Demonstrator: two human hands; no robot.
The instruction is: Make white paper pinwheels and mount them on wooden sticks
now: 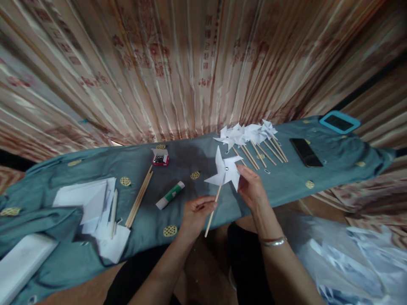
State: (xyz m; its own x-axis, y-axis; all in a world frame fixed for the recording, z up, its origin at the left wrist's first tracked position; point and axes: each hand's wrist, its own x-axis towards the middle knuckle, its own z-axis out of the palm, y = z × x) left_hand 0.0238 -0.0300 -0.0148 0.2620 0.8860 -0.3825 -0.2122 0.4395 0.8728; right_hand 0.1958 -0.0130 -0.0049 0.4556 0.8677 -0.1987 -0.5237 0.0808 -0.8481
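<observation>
A white paper pinwheel [219, 178] with a silver pin at its centre is held up over the table's front part. My left hand [197, 214] pinches its wooden stick below the paper blades. At the pinwheel's right side, my right hand [252, 186] has its thumb and fingers on a blade, partly hidden behind the paper. A row of finished-looking pinwheels [244, 134] lies beyond, their sticks pointing toward me. Left of my hands lie a green and white glue stick [171, 195], a bundle of wooden sticks [140, 195] and a small red box [160, 159] of dark pins.
The green-blue cloth [193, 156] covers the long narrow table. White paper sheets [85, 199] with a whitish pen [113, 212] lie at left, near a white box [25, 264]. At right are a phone [305, 152] and a blue-framed device [339, 122]. A plastic bag [346, 258] stands below right.
</observation>
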